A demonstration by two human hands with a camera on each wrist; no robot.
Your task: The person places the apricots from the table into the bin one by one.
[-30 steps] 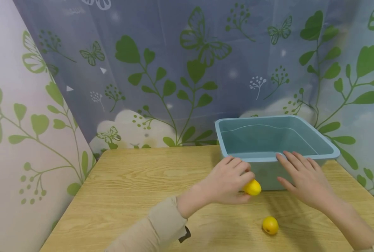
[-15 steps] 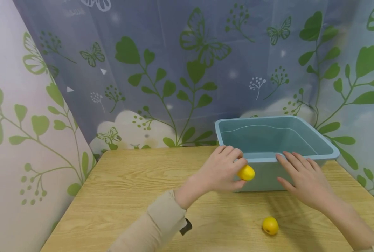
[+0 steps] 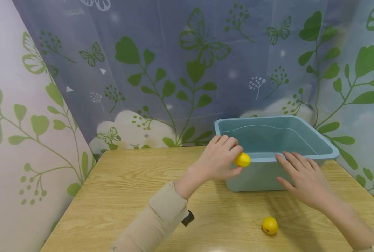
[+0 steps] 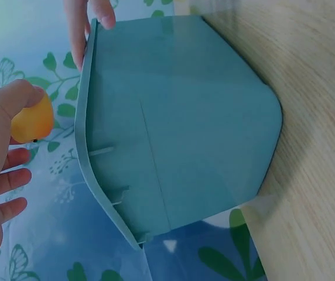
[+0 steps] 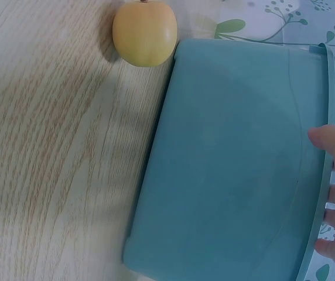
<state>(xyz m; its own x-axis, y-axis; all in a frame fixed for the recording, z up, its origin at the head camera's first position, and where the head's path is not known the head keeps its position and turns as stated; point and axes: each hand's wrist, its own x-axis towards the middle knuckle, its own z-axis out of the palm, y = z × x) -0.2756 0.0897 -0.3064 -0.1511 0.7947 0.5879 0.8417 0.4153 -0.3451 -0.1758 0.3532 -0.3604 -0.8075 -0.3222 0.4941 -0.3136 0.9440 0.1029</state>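
A smooth yellow fruit [image 3: 243,160] is held by my left hand [image 3: 220,157], between thumb and fingers, at rim height beside the near left part of a blue-green plastic basin [image 3: 256,176]. In the left wrist view this fruit [image 4: 34,120] looks orange-yellow and rounded, with a small dark tip underneath; its exact kind is unclear. My right hand [image 3: 306,178] holds the basin's near rim, fingers over the top and thumb against the outer wall. On the table in front of the basin lies a yellow apple [image 3: 270,225], its stem up in the right wrist view.
The wooden table [image 3: 136,182] carries the basin at its back right. Patterned curtains [image 3: 161,70] with leaves and butterflies hang behind and at both sides. A dark strap [image 3: 188,218] shows below the left sleeve [image 3: 165,210].
My left hand has risen and shifted slightly left with the yellow fruit, from in front of the basin's wall to about rim height. The right hand, basin and apple stay in place.
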